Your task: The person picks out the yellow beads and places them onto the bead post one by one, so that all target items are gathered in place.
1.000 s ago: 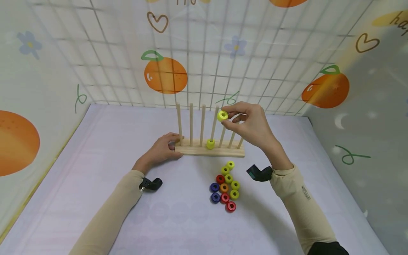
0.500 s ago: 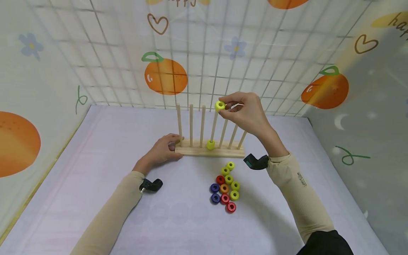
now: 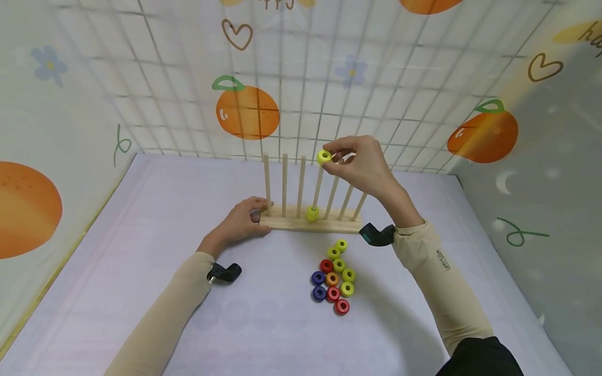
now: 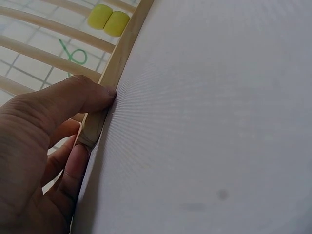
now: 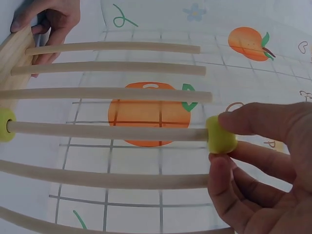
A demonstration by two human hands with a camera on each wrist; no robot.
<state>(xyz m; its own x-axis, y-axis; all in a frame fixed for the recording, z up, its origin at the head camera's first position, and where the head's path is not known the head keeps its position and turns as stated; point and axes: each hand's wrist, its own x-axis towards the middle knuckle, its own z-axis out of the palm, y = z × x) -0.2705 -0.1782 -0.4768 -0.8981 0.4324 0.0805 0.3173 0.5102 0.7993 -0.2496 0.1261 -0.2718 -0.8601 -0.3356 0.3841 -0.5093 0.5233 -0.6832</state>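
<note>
My left hand grips the left end of a wooden base from which several upright pegs rise. In the left wrist view, the thumb lies along the base's edge, with fingers behind and under it. My right hand pinches a yellow bead between thumb and fingers at the top of the middle peg. In the right wrist view, that bead meets the peg's tip; whether the tip is inside the hole is hidden. At the foot of this peg sit two yellow beads, stacked.
In front of the base lies a loose group of beads: several yellow beads, red beads, two blue beads and one orange bead. A printed curtain stands behind the white table.
My right hand has raised the yellow bead and moved it slightly left, onto the middle peg's tip. Over the last half second it barely moves. The left hand keeps its place on the base.
</note>
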